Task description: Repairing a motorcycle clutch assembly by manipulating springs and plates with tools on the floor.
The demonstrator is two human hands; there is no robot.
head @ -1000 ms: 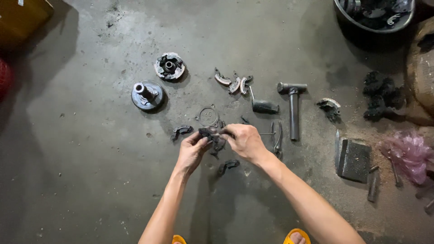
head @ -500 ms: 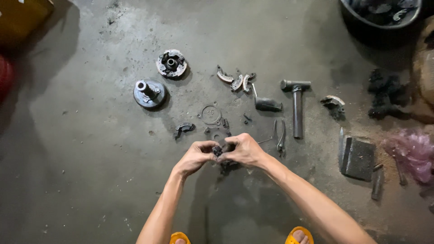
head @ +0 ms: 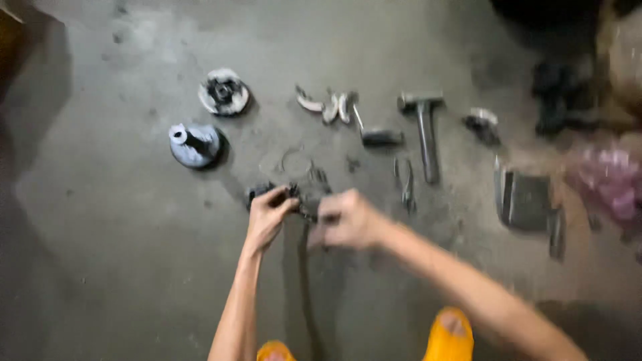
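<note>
I saw my left hand (head: 267,215) pinching a small dark metal part (head: 304,202) with the fingers closed on it, and my right hand (head: 348,219) closed around the same part from the other side, low over the concrete floor (head: 120,267). The picture was blurred, so perhaps the part was several pieces. Beyond the grip lay a wire ring (head: 294,160) and a hammer (head: 424,130). With greasy fingers, the part could slip and roll among these.

Dim, flat light on grey concrete; heavy motion blur smears everything, with dark shadow filling the left edge.
</note>
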